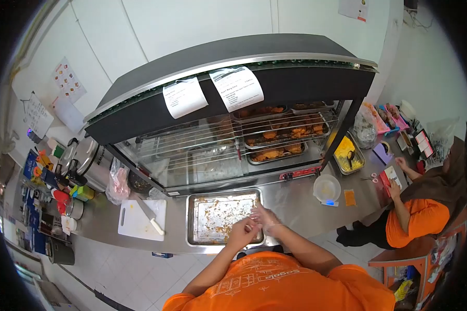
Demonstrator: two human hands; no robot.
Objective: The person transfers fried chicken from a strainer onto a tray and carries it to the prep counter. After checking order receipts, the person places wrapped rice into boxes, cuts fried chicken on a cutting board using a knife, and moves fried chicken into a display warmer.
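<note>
My left hand point(243, 232) and my right hand point(265, 216) are close together over the right part of a metal tray point(202, 220) with brown and orange residue. The fingers of both hands are bent toward each other. Whether something thin lies between them is too small to tell. To the left, a knife point(149, 216) with a pale handle rests on a white cutting board point(131, 226). Behind the tray stands a glass-fronted display case point(233, 182) holding trays of orange-brown food point(277, 153).
On the right, a co-worker in an orange shirt point(417, 220) holds a small pad. Nearby are a tray of yellow food point(346, 155), a round plastic container point(327, 188) and an orange packet point(350, 197). Large metal pots point(91, 166) stand on the left.
</note>
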